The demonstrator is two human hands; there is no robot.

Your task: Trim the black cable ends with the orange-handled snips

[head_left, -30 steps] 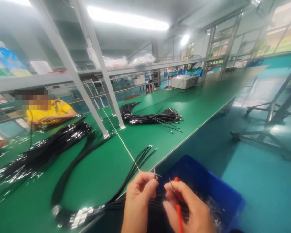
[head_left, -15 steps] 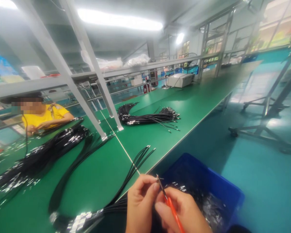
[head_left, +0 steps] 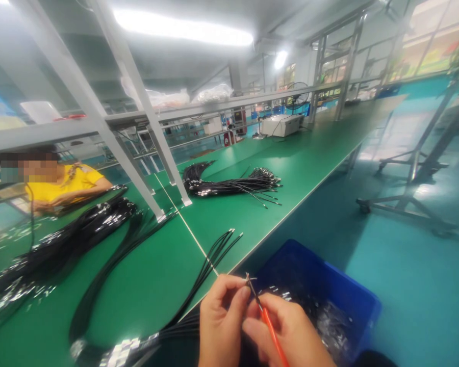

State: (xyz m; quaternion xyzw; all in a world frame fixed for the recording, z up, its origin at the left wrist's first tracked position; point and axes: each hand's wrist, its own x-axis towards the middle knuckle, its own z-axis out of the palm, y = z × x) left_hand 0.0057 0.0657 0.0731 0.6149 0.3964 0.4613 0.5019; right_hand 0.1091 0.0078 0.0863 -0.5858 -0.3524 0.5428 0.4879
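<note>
My left hand (head_left: pixel 224 316) pinches the end of a black cable between thumb and fingertips at the bench edge. Silvery strands (head_left: pixel 249 278) poke up past its fingertips. My right hand (head_left: pixel 290 331) is closed round a slim red-handled tool (head_left: pixel 271 329), whose dark metal tip meets the strands; the exact kind of tool cannot be made out. Several black cables (head_left: pixel 204 270) with pale ends lie beside my left hand. A thicker bundle of black cables (head_left: pixel 99 270) curves across the green bench (head_left: pixel 141 300) and passes beneath my left wrist.
Below the bench edge sits a blue bin (head_left: pixel 361 306) with clear plastic and cable ends inside. Another cable bundle (head_left: pixel 229 186) lies beyond a white shelf post (head_left: pixel 172 158). Across the bench is a person in yellow (head_left: pixel 76 181) near a cable heap (head_left: pixel 69 239). A wheeled stand (head_left: pixel 405 204) is at right.
My view has turned slightly, so the surroundings sit a little further left. Both hands keep nearly the same pose, with the tool tip still at the strands.
</note>
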